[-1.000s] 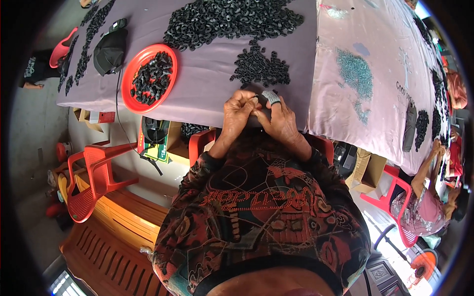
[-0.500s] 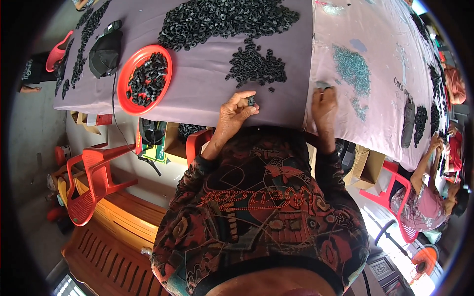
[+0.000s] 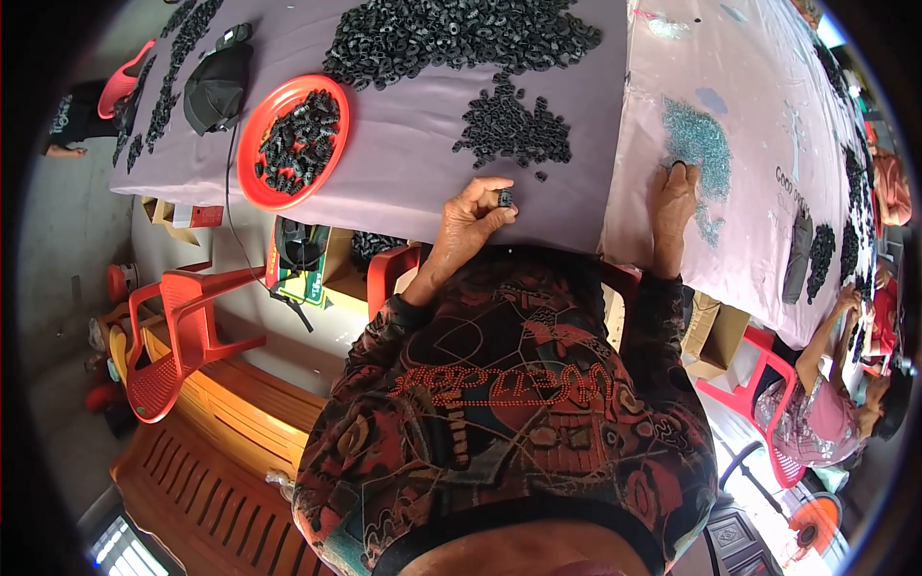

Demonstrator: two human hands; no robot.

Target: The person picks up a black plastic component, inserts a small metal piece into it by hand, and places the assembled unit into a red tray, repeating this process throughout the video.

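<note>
Black small part (image 3: 504, 199) sits pinched in the left hand (image 3: 468, 223), just below the small black pile (image 3: 509, 127) on the surface (image 3: 413, 173). Right of that pile, the right hand (image 3: 675, 187) pinches a ring by the teal beads (image 3: 699, 142).

Matt black rubbery-looking piece (image 3: 504, 199) pinched in left hand (image 3: 468, 223). Loose black pieces (image 3: 507, 125) same dull finish. Table cloth (image 3: 413, 182) mauve, smooth fabric. Red plate (image 3: 252, 163) glossy plastic. Teal bits (image 3: 699, 144) shiny. Red chair (image 3: 182, 331) moulded plastic.
</note>
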